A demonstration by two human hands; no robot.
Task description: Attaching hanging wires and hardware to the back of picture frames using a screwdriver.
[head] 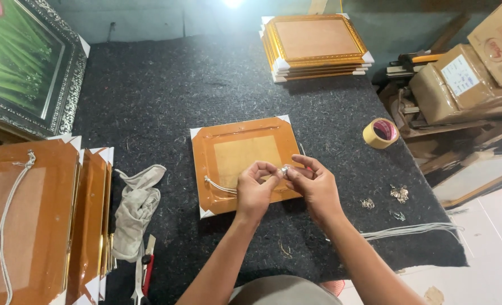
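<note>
A picture frame (237,158) wrapped in clear plastic lies back-side up on the dark felt table (166,96), white protectors on its corners. Both my hands meet over its lower right part. My left hand (255,189) pinches a white cord (220,186) that runs from the frame's left side. My right hand (313,183) pinches a small metal hook (285,170) at the cord's end, fingertips touching those of the left.
A stack of gold frames (316,48) at the back. Wrapped frames with cords (42,220) at left, a grey cloth (138,206) and scissors (144,271) beside them. Tape roll (380,133), loose metal hooks (399,194) and white cords (409,230) at right. Cardboard boxes (465,79) beyond the edge.
</note>
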